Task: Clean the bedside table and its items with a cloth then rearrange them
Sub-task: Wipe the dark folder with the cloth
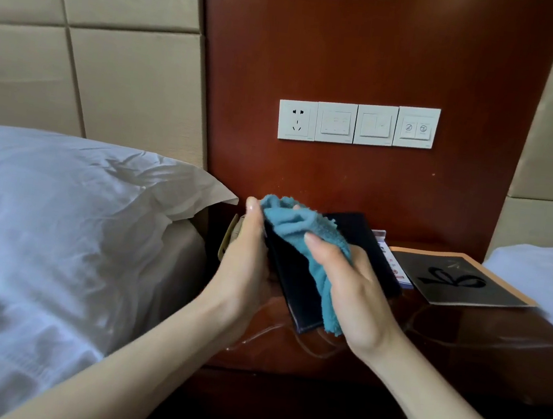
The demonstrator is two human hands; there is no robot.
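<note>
Two hands [298,274], fluffy cloth [300,226], flat folder [294,280].

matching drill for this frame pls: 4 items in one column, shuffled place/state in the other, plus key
Items:
1. blue cloth
2. dark folder
3. black booklet
4. wall socket

Places/states:
A. lying flat on the bedside table, right side
B. bunched in the right hand
C. mounted on the wood panel, leftmost plate
D. held by the left hand, being wiped

Pairs: 1-B, 2-D, 3-A, 4-C
</note>
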